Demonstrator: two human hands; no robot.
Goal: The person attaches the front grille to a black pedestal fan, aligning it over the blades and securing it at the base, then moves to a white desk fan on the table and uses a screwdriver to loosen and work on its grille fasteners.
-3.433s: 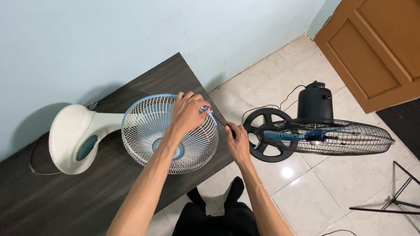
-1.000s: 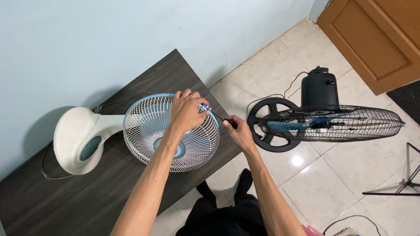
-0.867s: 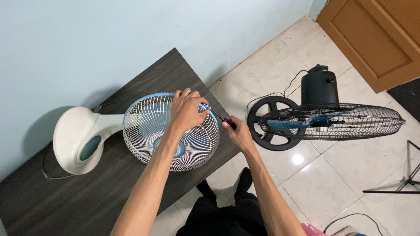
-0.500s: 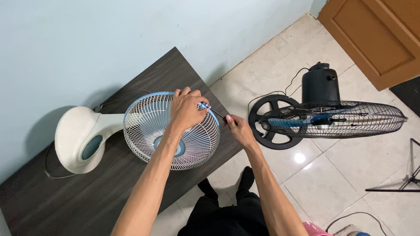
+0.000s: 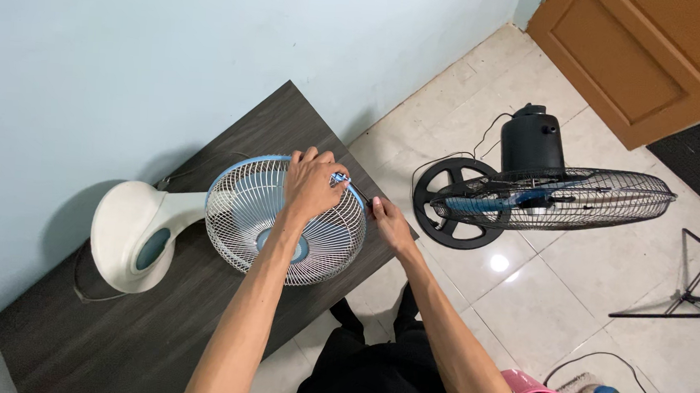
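The left hand [image 5: 312, 188] covers part of the fan grille [image 5: 284, 221], hiding its grip. Whatever thin tool the right hand [image 5: 390, 226] pinches is too small to tell. The table [image 5: 155, 330] runs off the bottom edge.

A small white desk fan [image 5: 202, 224] lies on its back, its round wire grille [image 5: 284, 221] with a blue rim facing up beneath the left hand [image 5: 312, 188]. Its rounded white base lies well left of both hands. The right hand [image 5: 389, 226] touches the grille's rim at the near right edge.

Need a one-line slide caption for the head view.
Left hand grips the rim of a white wire-grilled table fan lying on a dark wooden table; right hand works at its edge.
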